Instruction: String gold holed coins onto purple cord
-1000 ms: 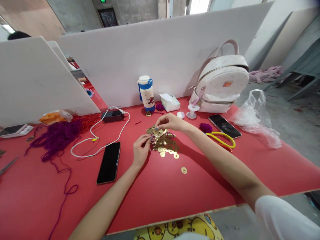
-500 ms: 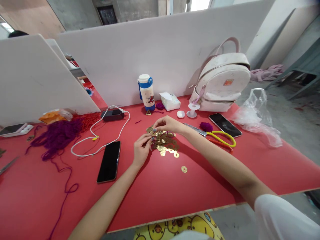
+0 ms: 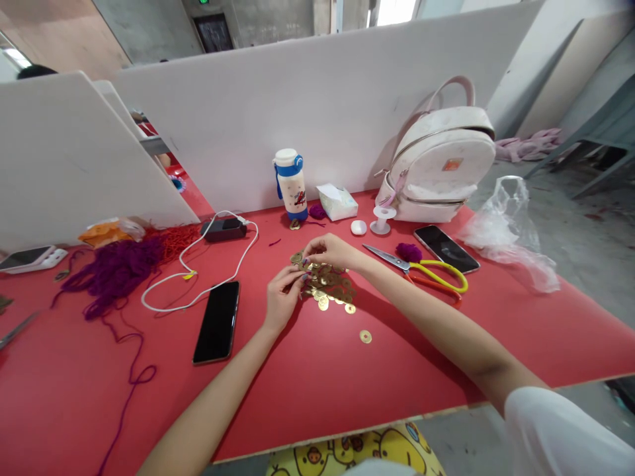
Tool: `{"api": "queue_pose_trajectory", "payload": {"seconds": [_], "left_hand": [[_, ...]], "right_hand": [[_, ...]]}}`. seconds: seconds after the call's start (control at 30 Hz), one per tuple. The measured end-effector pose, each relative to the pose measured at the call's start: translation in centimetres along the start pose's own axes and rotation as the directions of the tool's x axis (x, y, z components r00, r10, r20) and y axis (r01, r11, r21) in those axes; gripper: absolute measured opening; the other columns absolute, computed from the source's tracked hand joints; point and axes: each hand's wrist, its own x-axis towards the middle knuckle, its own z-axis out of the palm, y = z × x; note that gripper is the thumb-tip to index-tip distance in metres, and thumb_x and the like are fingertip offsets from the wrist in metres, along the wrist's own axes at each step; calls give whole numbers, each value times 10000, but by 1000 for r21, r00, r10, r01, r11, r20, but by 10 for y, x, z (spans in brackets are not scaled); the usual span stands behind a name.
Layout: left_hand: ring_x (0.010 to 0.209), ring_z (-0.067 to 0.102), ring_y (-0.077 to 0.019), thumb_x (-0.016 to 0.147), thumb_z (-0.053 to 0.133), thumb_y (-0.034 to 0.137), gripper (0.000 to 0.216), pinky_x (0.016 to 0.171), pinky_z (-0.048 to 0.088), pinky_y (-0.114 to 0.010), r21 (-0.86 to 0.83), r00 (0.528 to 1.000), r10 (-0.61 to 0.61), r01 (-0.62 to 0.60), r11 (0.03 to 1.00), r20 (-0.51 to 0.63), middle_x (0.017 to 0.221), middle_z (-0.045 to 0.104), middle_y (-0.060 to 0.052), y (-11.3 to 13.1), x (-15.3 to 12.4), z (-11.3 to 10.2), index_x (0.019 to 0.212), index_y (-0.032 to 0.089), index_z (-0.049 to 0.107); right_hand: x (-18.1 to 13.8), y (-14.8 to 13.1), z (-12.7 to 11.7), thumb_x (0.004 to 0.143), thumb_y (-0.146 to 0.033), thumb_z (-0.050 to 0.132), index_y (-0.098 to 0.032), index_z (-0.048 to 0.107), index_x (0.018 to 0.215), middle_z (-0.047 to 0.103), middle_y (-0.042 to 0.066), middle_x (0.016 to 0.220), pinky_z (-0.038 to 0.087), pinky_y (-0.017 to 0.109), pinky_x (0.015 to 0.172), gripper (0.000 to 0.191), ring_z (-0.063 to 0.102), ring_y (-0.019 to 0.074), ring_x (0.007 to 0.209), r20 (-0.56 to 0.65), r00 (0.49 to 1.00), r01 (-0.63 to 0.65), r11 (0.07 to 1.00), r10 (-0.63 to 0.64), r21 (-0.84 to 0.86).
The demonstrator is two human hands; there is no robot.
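Note:
My left hand (image 3: 284, 295) is closed in a pinch at the left edge of a pile of gold-coloured coins (image 3: 330, 285) with holes in the middle. Just above it, my right hand (image 3: 328, 251) pinches too, its fingertips almost meeting the left ones. A purple yarn strand (image 3: 325, 269) runs from the fingers over the coins. Whether a coin is also between the fingertips, I cannot tell. One loose coin (image 3: 366, 336) lies apart, nearer the table's front. Right of the pile are scissors (image 3: 411, 266) with yellow and orange handles, beside a small purple yarn ball (image 3: 409, 251).
Left on the red table (image 3: 297, 396) are a black phone (image 3: 217, 322), a white cable (image 3: 149, 301) and a purple yarn heap (image 3: 116, 268). Behind stand a bottle (image 3: 292, 185), a tissue pack (image 3: 338, 201), a white spool (image 3: 383, 219) and a backpack (image 3: 441, 165). Another phone (image 3: 446, 248) lies right.
My right hand's fingertips have shifted slightly, and the yarn loop that stood out to their right now lies lower and flatter. My left hand stays nearly in place.

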Motion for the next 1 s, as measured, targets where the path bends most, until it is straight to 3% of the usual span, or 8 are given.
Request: {"api": "queue_pose_trajectory", "payload": {"seconds": [0.17,0.3,0.4,0.6,0.73,0.83,1.0], "left_hand": [[837,664,-189,866,580,254,180,795,521,-313,27,999,-14,15,1000,-33,870,716,-70,2,2,-1,812,173,732],[830,671,-191,865,579,264,180,774,529,-306,10,998,-22,22,1000,-60,865,719,-66,-1,2,-2,815,174,726],[843,675,-198,866,573,259,176,776,538,-317,-11,997,-43,42,999,-60,884,719,-68,-2,2,-2,820,176,722],[881,671,-202,869,569,247,180,825,537,-351,11,998,-18,18,1000,-66,959,721,-78,-1,2,-1,843,181,734],[945,651,-207,878,564,254,187,841,535,-370,7,998,0,1,1000,-70,1088,684,-87,-5,2,0,866,199,742],[949,641,-206,879,566,249,183,841,531,-371,5,996,0,1,1000,-84,1053,669,-87,-9,2,0,851,198,739],[905,637,-196,878,571,246,174,799,536,-352,13,998,-4,5,1000,-69,1003,656,-82,-10,1,0,847,193,734]], "right_hand": [[-1,-2,0,751,-108,614,-156,759,872,736,33,842,460,233,682,195,624,128,720,40,993,108,993,-107,-43],[-1,-4,0,700,13,590,-207,780,896,701,25,918,466,250,792,352,629,142,851,55,975,217,974,-214,-67],[-2,-4,2,705,2,635,-211,790,868,648,28,913,465,253,810,310,620,141,860,40,971,239,969,-237,-68],[0,-5,4,782,-207,691,-166,771,772,622,17,729,431,239,645,90,569,121,674,-63,981,180,983,-183,-48],[-2,-21,-5,811,-440,665,-149,675,729,652,18,673,459,248,624,303,586,125,623,-36,988,154,953,-149,263],[-8,-37,-14,801,-575,638,-169,613,717,696,49,808,483,246,649,415,639,141,721,-77,986,166,899,-147,406],[-18,-57,-26,801,-646,600,-189,593,683,664,81,1142,511,300,796,472,620,214,1067,-145,961,274,877,-235,395]]}}
